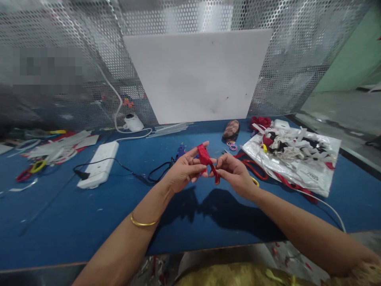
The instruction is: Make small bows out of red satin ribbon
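A strip of red ribbon [203, 154] is stretched between my two hands above the blue table. My left hand [186, 167] pinches it between thumb and fingers, with part of the ribbon lying over the fingertips. The fingers of my right hand [233, 172] are closed on the ribbon's other end, where a darker folded part hangs down. Red-handled scissors [253, 167] lie on the table just beyond my right hand. Behind my left hand sits a small blue object [180, 151] with a black cord, partly hidden; it looks like a glue gun.
A white power strip [102, 165] with a plugged-in black cord lies left. Farther left are cut strips [64, 147] and yellow-handled scissors [38, 166]. At right, a plastic bag [312, 176] bears fabric scraps. A checked pouch [231, 130] and white board [199, 75] stand behind.
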{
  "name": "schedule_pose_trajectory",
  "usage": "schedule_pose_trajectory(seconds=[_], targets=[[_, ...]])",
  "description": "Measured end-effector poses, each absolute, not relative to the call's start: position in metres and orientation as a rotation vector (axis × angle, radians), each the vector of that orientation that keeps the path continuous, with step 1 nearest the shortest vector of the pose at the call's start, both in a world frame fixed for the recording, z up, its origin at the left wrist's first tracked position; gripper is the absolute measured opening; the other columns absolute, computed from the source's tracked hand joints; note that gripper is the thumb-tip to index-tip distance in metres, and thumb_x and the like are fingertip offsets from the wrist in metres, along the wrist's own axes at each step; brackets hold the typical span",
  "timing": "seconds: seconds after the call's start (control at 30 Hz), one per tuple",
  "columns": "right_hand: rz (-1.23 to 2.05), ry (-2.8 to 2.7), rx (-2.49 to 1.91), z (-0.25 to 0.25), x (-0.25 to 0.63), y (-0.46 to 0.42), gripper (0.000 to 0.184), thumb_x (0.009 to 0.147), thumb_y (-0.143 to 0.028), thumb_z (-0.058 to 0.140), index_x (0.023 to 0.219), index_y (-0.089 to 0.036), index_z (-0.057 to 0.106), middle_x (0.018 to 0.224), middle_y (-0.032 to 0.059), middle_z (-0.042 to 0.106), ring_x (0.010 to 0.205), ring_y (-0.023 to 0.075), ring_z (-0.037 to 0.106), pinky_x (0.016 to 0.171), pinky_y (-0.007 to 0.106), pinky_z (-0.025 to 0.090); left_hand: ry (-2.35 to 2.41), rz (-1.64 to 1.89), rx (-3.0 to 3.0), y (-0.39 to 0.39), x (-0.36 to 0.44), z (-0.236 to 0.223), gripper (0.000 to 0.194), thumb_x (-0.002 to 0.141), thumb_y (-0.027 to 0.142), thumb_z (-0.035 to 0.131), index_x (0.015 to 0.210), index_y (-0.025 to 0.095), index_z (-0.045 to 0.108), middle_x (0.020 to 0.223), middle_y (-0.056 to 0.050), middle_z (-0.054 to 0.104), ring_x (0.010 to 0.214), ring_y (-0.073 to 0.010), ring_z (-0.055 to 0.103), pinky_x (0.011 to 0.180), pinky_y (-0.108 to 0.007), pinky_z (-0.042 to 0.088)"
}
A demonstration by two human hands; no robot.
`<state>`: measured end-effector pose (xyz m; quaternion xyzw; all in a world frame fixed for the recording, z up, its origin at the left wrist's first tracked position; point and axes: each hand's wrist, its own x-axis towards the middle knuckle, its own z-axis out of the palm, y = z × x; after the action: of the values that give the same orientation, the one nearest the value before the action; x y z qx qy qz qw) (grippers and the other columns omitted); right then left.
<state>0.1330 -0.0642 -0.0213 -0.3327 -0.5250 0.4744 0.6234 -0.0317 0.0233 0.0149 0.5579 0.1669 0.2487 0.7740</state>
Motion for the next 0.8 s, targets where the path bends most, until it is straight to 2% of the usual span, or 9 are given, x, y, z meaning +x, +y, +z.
schedule_pose_trajectory(seconds=[0.17,0.33,0.57,0.8], targets=[[0.990,-1.296,-0.751,-0.023,0.133,-0.066,0.012,0.085,-0.025,0.061,0.094,-0.021,0.054,0.082,0.0015,0.064,0.077,0.0150,0.064,0.059,0.026,0.054,0.354,0.549,1.098,0.021,-0.030,0.014,0.080,0.072,0.007,0.070,0.141,0.027,0.035,0.104,-0.008,0.070,0.056,-0.0075,0.063,0.035,-0.010,0.036],[0.792,-1.541,-0.841,-0.021,0.138,-0.066,0.019,0.091,-0.026,0.051,0.107,-0.021,0.062,0.084,0.0024,0.062,0.067,0.0110,0.061,0.062,0.027,0.054,0.354,0.555,1.012,0.020,-0.030,0.017,0.075,0.073,0.004,0.068,0.138,0.027,0.039,0.098,-0.005,0.071,0.056,-0.0072,0.063,0.034,-0.009,0.037],[0.715,-1.619,-0.849,-0.019,0.143,-0.065,0.017,0.092,-0.025,0.049,0.098,-0.019,0.065,0.080,0.0035,0.063,0.069,0.0131,0.062,0.067,0.030,0.052,0.366,0.552,1.057,0.020,-0.030,0.018,0.079,0.072,0.005,0.069,0.140,0.027,0.036,0.102,-0.008,0.071,0.056,-0.0081,0.064,0.035,-0.009,0.037],[0.720,-1.601,-0.910,-0.019,0.140,-0.066,0.013,0.086,-0.028,0.060,0.093,-0.018,0.065,0.083,0.0045,0.066,0.075,0.0159,0.065,0.072,0.032,0.054,0.347,0.560,1.062,0.022,-0.032,0.017,0.080,0.072,0.005,0.070,0.140,0.027,0.035,0.105,-0.009,0.070,0.056,-0.0076,0.063,0.036,-0.010,0.036]])
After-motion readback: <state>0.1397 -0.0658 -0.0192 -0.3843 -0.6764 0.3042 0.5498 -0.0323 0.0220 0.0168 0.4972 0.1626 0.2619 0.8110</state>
